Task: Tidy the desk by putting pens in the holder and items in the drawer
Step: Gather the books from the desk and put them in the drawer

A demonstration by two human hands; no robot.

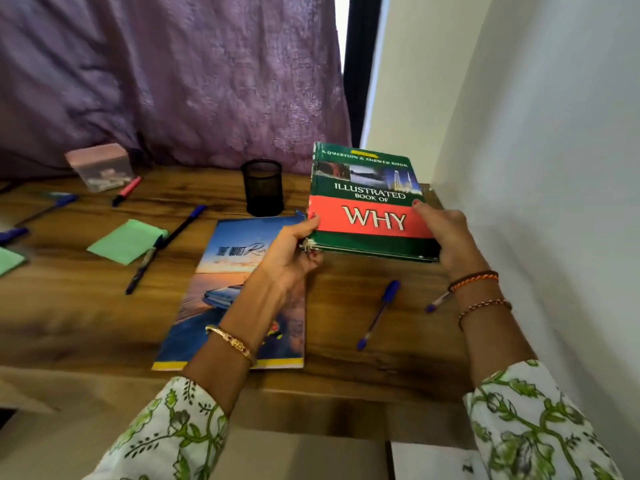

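Both the left hand (294,254) and right hand (446,233) gripped the book (367,202), stiff and probably heavy, at its near corners, at 3 o'clock of the holder (262,187).

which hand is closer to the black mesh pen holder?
Left. The left hand grips the green book's near-left corner, just below-right of the pen holder. The right hand holds the book's right edge, farther away.

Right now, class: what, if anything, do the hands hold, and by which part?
Both hold the green and red book: left hand at its near left corner, right hand at its near right corner.
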